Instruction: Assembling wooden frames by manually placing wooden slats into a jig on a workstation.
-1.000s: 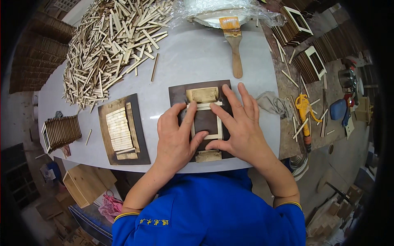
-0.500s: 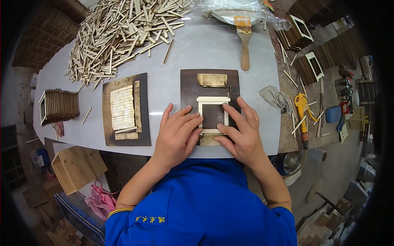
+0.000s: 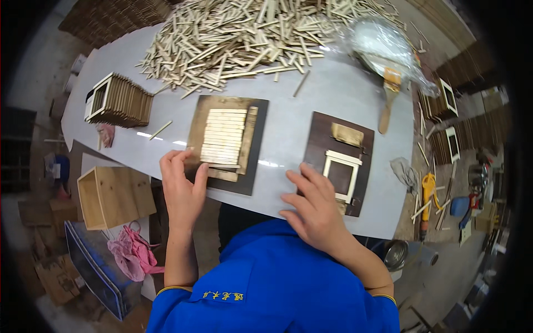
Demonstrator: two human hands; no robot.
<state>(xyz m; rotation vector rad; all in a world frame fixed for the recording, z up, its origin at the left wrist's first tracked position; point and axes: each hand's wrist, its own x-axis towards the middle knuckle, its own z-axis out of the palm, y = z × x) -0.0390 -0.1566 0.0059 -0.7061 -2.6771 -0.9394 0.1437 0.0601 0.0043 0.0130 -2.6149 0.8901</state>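
My left hand (image 3: 183,186) is at the lower left corner of a board (image 3: 256,150), its fingers apart and nothing seen in them. On that board a row of pale wooden strips (image 3: 224,136) lies side by side against thin wooden stops. My right hand (image 3: 311,202) hovers left of a dark brown board (image 3: 317,147), fingers spread and empty. A small pale wooden frame (image 3: 328,169) rests on the dark board, below a wooden block (image 3: 347,134). Part of the frame's lower left side is hidden by my right hand.
A big heap of loose wooden strips (image 3: 239,44) covers the far side of the table (image 3: 283,144). Stacked frames (image 3: 125,102) stand at the left. A flat brush (image 3: 388,102) leans on a plastic-wrapped dish (image 3: 383,44); a grey rag (image 3: 403,172) and yellow-handled tool (image 3: 427,191) lie right.
Both hands have let go of the pale frame. My left hand has moved left to the board of strips; the right has pulled back leftward. The whole view has turned and shifted left.
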